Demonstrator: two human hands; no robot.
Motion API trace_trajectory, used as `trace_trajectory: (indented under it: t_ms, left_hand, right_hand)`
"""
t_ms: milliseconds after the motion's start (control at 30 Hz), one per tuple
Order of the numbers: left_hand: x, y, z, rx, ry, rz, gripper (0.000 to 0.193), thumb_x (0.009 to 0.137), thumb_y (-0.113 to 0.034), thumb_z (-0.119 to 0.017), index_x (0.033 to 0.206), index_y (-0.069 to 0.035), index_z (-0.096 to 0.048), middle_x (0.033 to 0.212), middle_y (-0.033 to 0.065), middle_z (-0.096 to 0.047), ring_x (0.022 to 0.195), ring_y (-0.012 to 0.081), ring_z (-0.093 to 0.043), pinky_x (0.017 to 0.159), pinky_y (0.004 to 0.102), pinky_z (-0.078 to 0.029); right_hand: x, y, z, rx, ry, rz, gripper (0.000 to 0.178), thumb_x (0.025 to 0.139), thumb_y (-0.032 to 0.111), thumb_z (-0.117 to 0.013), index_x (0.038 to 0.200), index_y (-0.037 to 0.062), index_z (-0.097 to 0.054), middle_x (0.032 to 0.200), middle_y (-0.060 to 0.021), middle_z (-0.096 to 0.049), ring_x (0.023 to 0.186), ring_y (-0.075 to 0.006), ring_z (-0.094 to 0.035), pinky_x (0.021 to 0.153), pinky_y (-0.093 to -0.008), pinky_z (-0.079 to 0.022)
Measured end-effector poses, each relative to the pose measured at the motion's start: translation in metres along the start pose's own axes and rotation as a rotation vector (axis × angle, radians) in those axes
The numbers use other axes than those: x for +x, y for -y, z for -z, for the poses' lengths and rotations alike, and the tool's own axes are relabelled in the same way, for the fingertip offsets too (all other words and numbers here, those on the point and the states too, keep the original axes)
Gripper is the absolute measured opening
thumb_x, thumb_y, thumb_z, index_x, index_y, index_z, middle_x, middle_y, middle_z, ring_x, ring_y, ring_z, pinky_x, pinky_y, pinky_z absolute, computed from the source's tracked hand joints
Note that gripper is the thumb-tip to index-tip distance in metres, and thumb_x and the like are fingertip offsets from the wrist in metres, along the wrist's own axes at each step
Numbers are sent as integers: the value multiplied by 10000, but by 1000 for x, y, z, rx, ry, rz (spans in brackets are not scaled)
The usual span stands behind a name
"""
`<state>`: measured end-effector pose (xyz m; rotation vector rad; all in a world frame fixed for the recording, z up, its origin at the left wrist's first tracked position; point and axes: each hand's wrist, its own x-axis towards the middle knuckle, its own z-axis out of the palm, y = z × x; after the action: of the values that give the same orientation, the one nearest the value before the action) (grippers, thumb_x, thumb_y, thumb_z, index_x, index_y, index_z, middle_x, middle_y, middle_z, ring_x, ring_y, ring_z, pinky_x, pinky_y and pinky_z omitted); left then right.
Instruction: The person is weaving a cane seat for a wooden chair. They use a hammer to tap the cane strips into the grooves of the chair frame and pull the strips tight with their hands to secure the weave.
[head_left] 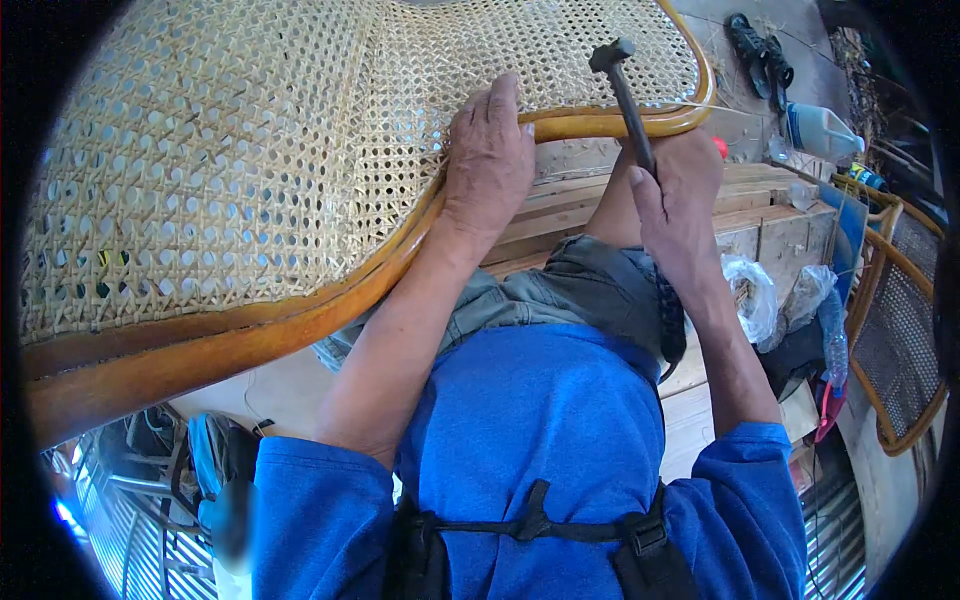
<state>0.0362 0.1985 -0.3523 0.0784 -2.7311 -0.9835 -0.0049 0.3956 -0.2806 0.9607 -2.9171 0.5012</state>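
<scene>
My right hand (678, 205) is closed around the handle of a hammer (630, 110), whose dark metal head points up and away from me. The hammer stands in front of a curved, varnished rattan frame (590, 126). Woven cane webbing (250, 150) in an open hexagonal pattern fills that frame. My left hand (490, 155) lies over the frame's near edge, fingers stretched forward onto the webbing, and its palm is hidden. A thin pale cane strand (690, 103) sticks out at the frame's right corner.
A wooden bench (770, 225) is beyond my knees, with clear plastic bags (755, 295) beside it. To the right lean a smaller cane-woven frame (895, 320) and a plastic jug (822, 132). Dark sandals (760, 60) lie on the floor at far right.
</scene>
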Motion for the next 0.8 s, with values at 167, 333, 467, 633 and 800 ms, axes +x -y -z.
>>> trace_trajectory:
  t_ms: [167,333,467,633,800]
  left_hand:
    - [2,-5,2,30,-24,4,503,786,-29,-529,1260,20,-367,1106,173,-537,1040,326,-512,936,415,-387]
    - [-1,-3,1,49,-40,-15,515,787,-30,-532,1270,18,-362,1105,171,-539,1040,325,-510,940,417,-385]
    - [0,-2,0,21,-25,-3,516,790,-34,-530,1274,18,-359,1102,176,-540,1045,328,-506,944,420,-382]
    - [0,-3,0,34,-5,5,498,802,-40,-519,1272,19,-364,1109,180,-540,1053,334,-503,944,427,-380]
    - [0,-4,1,23,11,27,490,800,-32,-519,1263,20,-369,1115,179,-540,1057,333,-503,946,421,-380]
  right_hand:
    - [-8,-2,-3,210,412,-410,329,885,279,-485,779,-13,-593,696,-235,-574,745,-411,-542,743,-484,-380]
    - [1,6,6,0,250,-216,352,916,299,-449,842,-19,-579,737,-257,-589,754,-418,-573,744,-475,-414]
    - [-3,3,2,255,444,-458,333,913,285,-456,839,-19,-569,721,-254,-580,746,-410,-579,713,-472,-427]
    - [-6,15,12,167,282,-270,300,903,267,-468,846,-14,-555,724,-252,-577,757,-411,-583,718,-476,-426]
    - [-16,8,1,164,246,-244,289,894,264,-482,848,-13,-553,725,-247,-575,726,-420,-576,693,-484,-422]
